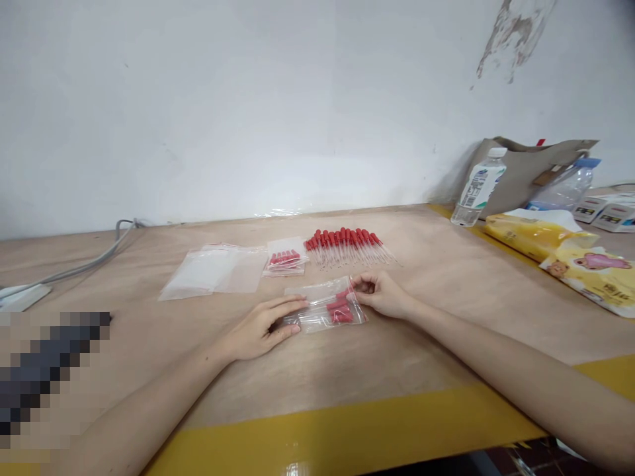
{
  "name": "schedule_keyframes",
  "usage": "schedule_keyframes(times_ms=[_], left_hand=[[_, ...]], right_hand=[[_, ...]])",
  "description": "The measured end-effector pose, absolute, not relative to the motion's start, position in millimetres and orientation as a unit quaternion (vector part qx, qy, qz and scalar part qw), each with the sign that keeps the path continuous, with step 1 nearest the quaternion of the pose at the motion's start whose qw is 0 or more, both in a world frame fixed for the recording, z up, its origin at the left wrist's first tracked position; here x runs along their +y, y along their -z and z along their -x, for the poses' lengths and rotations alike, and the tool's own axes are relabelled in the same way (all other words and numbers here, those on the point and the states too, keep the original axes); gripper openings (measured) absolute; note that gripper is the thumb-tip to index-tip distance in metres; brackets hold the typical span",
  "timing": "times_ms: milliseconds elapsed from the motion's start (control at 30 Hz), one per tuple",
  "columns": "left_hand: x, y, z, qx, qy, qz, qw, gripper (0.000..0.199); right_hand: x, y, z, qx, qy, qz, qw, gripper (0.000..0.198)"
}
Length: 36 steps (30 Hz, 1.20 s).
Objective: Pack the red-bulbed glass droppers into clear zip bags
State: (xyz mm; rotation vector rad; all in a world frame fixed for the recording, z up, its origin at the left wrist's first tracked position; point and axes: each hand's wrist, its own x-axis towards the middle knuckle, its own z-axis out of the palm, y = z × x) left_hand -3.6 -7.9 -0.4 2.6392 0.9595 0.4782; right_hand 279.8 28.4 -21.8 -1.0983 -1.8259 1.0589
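Fingers of the right hand are pinching the right edge of a clear bag, which is lying just below the frame's centre, holding red-handled sticks. The left hand is resting on its left end, thumb and fingers parted. Near the centre, a row of similar sticks is lying beside a filled bag.

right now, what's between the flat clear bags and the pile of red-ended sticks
In the head view, a packed clear bag, with red pieces showing inside, lies between the flat bags and the pile.
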Motion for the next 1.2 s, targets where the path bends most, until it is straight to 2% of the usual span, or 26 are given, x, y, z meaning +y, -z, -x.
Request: schedule_keyframes(times_ms=[200, 300, 367, 467, 667, 733, 833, 967, 1200], left_hand=[[-7.0, 1.1, 4.0, 0.333, -0.169, -0.917, 0.139, 0.041], [-7.3, 2.1, 4.8, 0.329, -0.175, -0.917, 0.141, 0.041], [-7.4, 2.5, 5.1, 0.327, -0.177, -0.917, 0.143, 0.041], [-7.2, 2.4, 5.5, 0.321, -0.179, -0.918, 0.146, 0.039], [-7.6, 0.9, 5.1, 0.322, -0.175, -0.918, 0.151, 0.037], [-8.3, 0.0, 4.4, 0.322, -0.179, -0.917, 0.155, 0.035], [-9.5, -1.2, 3.4, 0.323, -0.187, -0.914, 0.161, 0.034], [-10.0, -1.1, 3.2, 0.323, -0.191, -0.913, 0.161, 0.033], [-8.9, 0.9, 4.1, 0.326, -0.183, -0.913, 0.162, 0.034]], right_hand=[[27.4, 19.7, -267.4, -0.658, -0.455, 0.450, 0.396, 0.025], [26.7, 21.7, -266.1, -0.647, -0.439, 0.469, 0.412, 0.025], [26.8, 22.8, -267.8, -0.693, -0.415, 0.440, 0.393, 0.020], [31.9, 19.5, -276.8, -0.747, -0.349, 0.432, 0.365, 0.017], [78.1, -0.3, -322.0, -0.659, -0.114, 0.647, 0.366, 0.012], [98.7, -2.5, -336.7, -0.624, -0.076, 0.700, 0.339, 0.017], [122.4, -0.7, -347.9, -0.598, -0.071, 0.740, 0.299, 0.024], [135.1, 0.4, -346.3, -0.593, -0.090, 0.764, 0.240, 0.020], [138.6, -5.2, -335.9, -0.637, -0.069, 0.735, 0.223, 0.014]])
